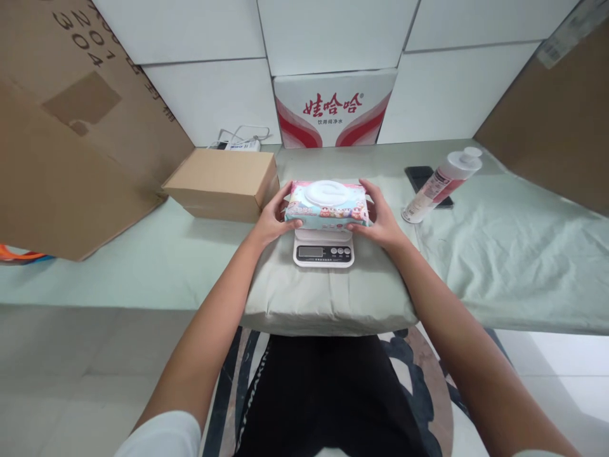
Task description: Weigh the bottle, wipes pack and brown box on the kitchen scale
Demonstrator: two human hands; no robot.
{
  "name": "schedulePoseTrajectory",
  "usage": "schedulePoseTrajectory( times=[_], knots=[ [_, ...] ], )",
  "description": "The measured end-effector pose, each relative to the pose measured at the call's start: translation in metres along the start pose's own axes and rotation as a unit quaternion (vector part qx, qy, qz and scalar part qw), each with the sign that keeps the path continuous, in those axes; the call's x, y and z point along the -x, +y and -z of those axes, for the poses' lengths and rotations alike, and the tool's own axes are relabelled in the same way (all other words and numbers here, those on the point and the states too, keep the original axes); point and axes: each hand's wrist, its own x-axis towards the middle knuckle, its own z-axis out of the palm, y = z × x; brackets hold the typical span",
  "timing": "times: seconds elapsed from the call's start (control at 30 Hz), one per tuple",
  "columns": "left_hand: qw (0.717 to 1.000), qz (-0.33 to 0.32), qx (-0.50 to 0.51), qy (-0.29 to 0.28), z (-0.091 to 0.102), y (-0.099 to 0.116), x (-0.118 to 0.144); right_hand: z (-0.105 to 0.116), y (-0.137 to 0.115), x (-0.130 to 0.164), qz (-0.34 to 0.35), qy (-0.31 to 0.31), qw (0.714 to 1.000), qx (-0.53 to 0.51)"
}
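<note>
Between my two hands is a pack of wet wipes [314, 219], pink and light blue with a white oval lid on top. My left hand [273, 219] grips its left end, thumb on the front face. At the right end my right hand [380, 219] grips it the same way. The pack is over a white kitchen scale [323, 254], whose small display and buttons face me. Most of the weighing plate is hidden under the pack, so I cannot tell whether the pack rests on it or is just above.
A closed brown cardboard box [223, 184] sits left of my hands, with a white power strip [242, 145] behind. To the right stands a white and pink bottle [442, 184] near a dark phone [419, 176]. Large cartons [95, 158] flank the green cloth-covered table [143, 266]; a printed box [333, 108] stands behind.
</note>
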Motion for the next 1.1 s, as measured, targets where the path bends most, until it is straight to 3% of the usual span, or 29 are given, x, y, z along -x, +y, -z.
schedulePoseTrajectory(
  times=[0.23,0.37,0.5,0.67,0.77,0.87,0.97,1.1],
  knots=[
    [0.999,-0.028,0.004,0.019,-0.004,0.007,-0.002,-0.005,-0.008,0.001,0.02,0.026,0.998,-0.058],
    [0.999,-0.035,0.036,0.01,-0.023,0.029,0.002,0.005,-0.025,0.021,0.046,0.096,0.992,-0.064],
    [0.998,-0.035,0.038,-0.044,-0.062,0.067,0.009,0.031,-0.043,0.061,0.092,0.171,0.98,-0.032],
    [0.989,-0.061,0.028,-0.131,-0.137,0.102,0.01,0.09,-0.049,0.121,0.109,0.279,0.953,0.04],
    [0.981,-0.042,0.036,-0.188,-0.185,0.102,0.006,0.131,-0.039,0.152,0.082,0.329,0.938,0.075],
    [0.972,-0.001,0.028,-0.232,-0.22,0.091,-0.002,0.162,-0.022,0.169,0.055,0.35,0.93,0.101],
    [0.963,0.025,-0.001,-0.269,-0.237,0.077,-0.01,0.178,-0.006,0.174,0.005,0.35,0.929,0.121],
    [0.955,0.025,-0.035,-0.295,-0.244,0.071,-0.013,0.18,0.001,0.177,-0.055,0.326,0.933,0.14]
  ],
)
